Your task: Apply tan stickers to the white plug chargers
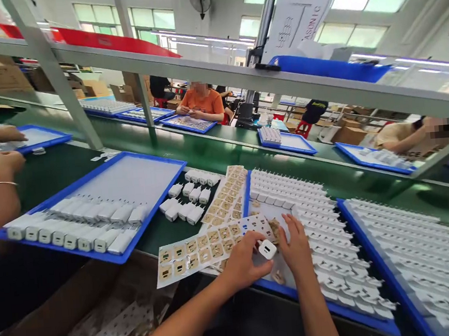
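Note:
Between thumb and fingers, my left hand [244, 263] grips a white charger [267, 249], its port face toward the camera. Just right of it, my right hand [295, 245] has its fingers spread and holds nothing, over the near left part of a blue-rimmed tray [376, 320] filled with rows of white chargers. A sheet of tan stickers [192, 254] lies beside my left hand, overlapping more sheets [227, 196] behind. Loose white chargers [187, 210] stand in a small group left of those sheets.
Another blue tray [131, 170] at left holds two rows of chargers; a further full tray [410, 257] is at right. A co-worker's hand [4, 164] is at far left. A metal shelf [217, 73] crosses above the green bench. People sit across it.

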`<act>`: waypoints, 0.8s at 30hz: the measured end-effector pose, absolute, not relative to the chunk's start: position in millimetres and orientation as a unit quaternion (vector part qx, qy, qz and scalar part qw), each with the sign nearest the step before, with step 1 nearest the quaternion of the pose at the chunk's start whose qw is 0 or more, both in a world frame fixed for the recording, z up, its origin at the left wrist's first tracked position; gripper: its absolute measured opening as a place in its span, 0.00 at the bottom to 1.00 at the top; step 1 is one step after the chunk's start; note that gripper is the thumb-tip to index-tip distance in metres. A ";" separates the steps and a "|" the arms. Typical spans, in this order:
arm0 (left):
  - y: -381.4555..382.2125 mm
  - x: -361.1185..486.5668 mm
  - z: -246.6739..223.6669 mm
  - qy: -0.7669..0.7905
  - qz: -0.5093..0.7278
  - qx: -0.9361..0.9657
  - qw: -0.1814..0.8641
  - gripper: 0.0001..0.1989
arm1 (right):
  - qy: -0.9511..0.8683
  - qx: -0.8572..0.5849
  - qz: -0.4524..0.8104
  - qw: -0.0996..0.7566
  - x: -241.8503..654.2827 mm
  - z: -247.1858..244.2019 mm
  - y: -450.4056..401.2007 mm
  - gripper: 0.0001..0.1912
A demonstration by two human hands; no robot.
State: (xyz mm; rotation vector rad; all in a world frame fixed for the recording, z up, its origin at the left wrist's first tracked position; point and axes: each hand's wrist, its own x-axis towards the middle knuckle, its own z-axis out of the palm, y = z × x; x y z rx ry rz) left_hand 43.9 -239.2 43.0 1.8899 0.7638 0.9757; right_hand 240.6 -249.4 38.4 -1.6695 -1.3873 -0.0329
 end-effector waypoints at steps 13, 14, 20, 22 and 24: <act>-221.3 -26.1 68.6 0.358 0.566 0.680 0.299 0.27 | -0.756 -0.584 0.066 0.290 236.6 26.1 -251.4 0.16; -215.1 -42.4 68.8 0.392 0.557 0.679 0.274 0.24 | -0.760 -0.580 0.060 0.287 236.6 26.3 -252.1 0.16; -202.7 -142.4 36.6 0.549 0.501 0.639 0.198 0.17 | -0.800 -0.534 0.003 0.275 238.1 24.3 -253.0 0.16; -207.3 -162.5 22.1 0.591 0.477 0.621 0.194 0.18 | -0.806 -0.523 -0.020 0.277 236.8 25.5 -252.1 0.17; -211.9 -172.2 11.0 0.621 0.453 0.620 0.159 0.18 | -0.816 -0.506 -0.029 0.278 233.8 28.5 -251.8 0.17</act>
